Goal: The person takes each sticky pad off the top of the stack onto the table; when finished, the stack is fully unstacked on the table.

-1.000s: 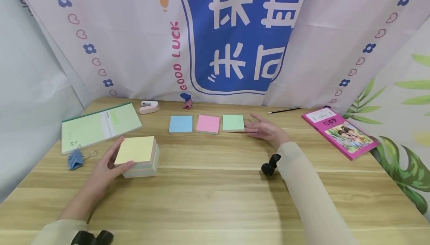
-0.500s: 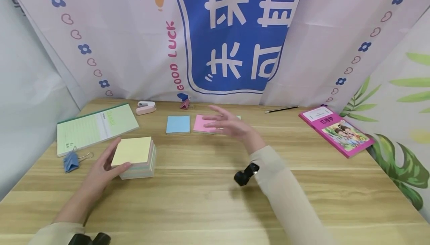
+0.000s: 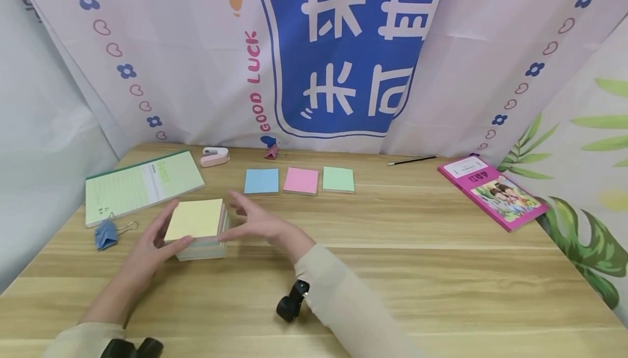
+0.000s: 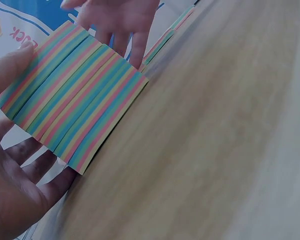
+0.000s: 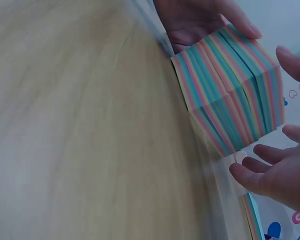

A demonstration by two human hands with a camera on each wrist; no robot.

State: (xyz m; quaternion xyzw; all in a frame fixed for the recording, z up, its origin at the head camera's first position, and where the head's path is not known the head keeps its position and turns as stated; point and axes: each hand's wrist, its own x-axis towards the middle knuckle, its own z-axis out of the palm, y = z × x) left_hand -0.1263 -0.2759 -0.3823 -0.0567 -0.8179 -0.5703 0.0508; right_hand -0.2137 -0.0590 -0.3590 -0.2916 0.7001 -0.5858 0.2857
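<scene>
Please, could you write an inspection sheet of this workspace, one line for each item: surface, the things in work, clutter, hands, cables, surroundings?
Surface: wooden table, light grain.
Things in work: thick stack of sticky notes, yellow sheet on top, striped sides; blue pad, pink pad and green pad in a row behind it.
Clutter: green notebook, blue binder clip, small stapler, pink clip, pencil, pink book.
Hands: left hand holds the stack's left side; right hand open beside its right side, contact unclear.
Cables: nothing seen.
Surroundings: printed cloth backdrop; leaf pattern at right.
</scene>
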